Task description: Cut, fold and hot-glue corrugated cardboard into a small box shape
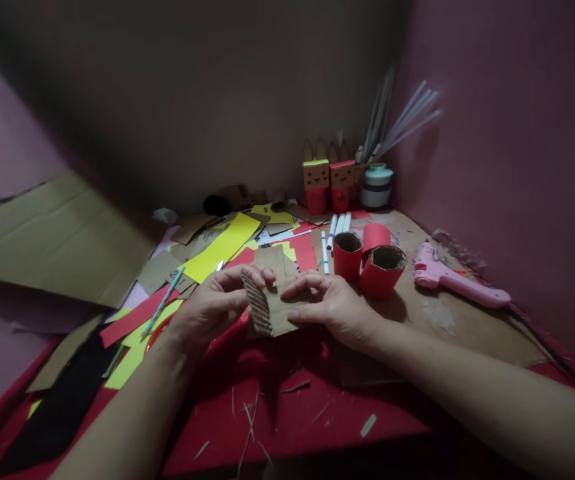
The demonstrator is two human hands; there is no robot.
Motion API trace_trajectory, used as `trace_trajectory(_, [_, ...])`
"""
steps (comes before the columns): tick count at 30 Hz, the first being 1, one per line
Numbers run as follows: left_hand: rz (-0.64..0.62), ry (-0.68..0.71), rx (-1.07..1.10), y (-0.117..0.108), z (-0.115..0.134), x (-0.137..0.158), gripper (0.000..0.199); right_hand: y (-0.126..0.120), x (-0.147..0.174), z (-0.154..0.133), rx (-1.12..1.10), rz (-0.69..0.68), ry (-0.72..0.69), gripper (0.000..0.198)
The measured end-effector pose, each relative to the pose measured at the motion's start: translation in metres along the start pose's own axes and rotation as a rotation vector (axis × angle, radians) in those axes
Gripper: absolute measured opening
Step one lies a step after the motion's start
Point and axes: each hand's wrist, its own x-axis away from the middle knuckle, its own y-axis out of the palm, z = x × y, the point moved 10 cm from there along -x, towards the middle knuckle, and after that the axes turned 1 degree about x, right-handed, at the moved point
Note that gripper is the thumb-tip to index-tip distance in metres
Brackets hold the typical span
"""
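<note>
Both forearms [447, 377] converge, left hand [210, 308] and right hand [342, 308] pinching close together, fingers [307, 283] apparently curled.

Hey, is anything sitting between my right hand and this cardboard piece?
Nothing visible: your right hand's fingers rest directly on the cardboard piece. The red tubes stand beyond that hand, not between.

Setting: craft corner, apparently domestic. Evidence: red-covered table [312, 427] against painted walls [512, 160]; coloured paper [223, 250] strewn left; markers [340, 224] near centre; pink glue gun [460, 281] at right; eared cardboard figures [316, 177] standing far.
</note>
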Motion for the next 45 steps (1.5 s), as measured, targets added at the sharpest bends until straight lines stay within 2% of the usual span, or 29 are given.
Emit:
trace_trajectory(6, [-0.019, -0.151, -0.013, 0.011, -0.023, 0.000, 0.037, -0.007, 0.000, 0.006, -0.066, 0.078, 0.047, 0.028])
trace_trajectory(9, [-0.005, -0.247, -0.003, 0.018, -0.037, 0.003, 0.040, -0.007, -0.001, 0.006, -0.110, 0.085, 0.019, 0.042])
trace_trajectory(12, [-0.012, -0.278, -0.059, 0.022, -0.042, 0.004, 0.042, -0.004, -0.001, 0.008, -0.272, 0.070, 0.024, 0.058])
trace_trajectory(15, [0.028, -0.253, -0.134, 0.018, -0.039, 0.001, 0.039, 0.000, -0.001, 0.013, -0.485, 0.064, 0.103, 0.049])
trace_trajectory(17, [0.062, -0.236, -0.188, 0.014, -0.037, 0.000, 0.038, 0.001, -0.001, 0.013, -0.547, 0.064, 0.135, 0.041])
trace_trajectory(21, [0.163, -0.185, -0.279, 0.009, -0.029, 0.000, 0.039, 0.002, -0.003, 0.009, -0.457, 0.027, 0.066, 0.051])
trace_trajectory(23, [0.189, -0.157, -0.286, 0.009, -0.025, 0.001, 0.040, -0.001, -0.004, 0.010, -0.385, 0.034, 0.029, 0.049])
trace_trajectory(26, [0.197, -0.135, -0.313, 0.011, -0.021, 0.003, 0.040, 0.005, -0.005, 0.021, -0.279, -0.022, 0.105, 0.035])
trace_trajectory(28, [0.200, -0.113, -0.328, 0.010, -0.019, 0.003, 0.040, 0.011, -0.003, 0.028, -0.222, -0.082, 0.171, 0.034])
trace_trajectory(33, [0.224, -0.098, -0.398, 0.001, -0.019, 0.002, 0.036, 0.013, -0.002, 0.028, -0.108, -0.100, 0.181, 0.025])
trace_trajectory(40, [0.240, -0.163, -0.404, -0.004, -0.023, 0.004, 0.033, 0.024, 0.001, 0.035, 0.036, -0.223, 0.271, 0.032])
trace_trajectory(45, [0.224, -0.185, -0.384, -0.004, -0.028, 0.004, 0.033, 0.026, 0.001, 0.038, 0.026, -0.292, 0.270, 0.032])
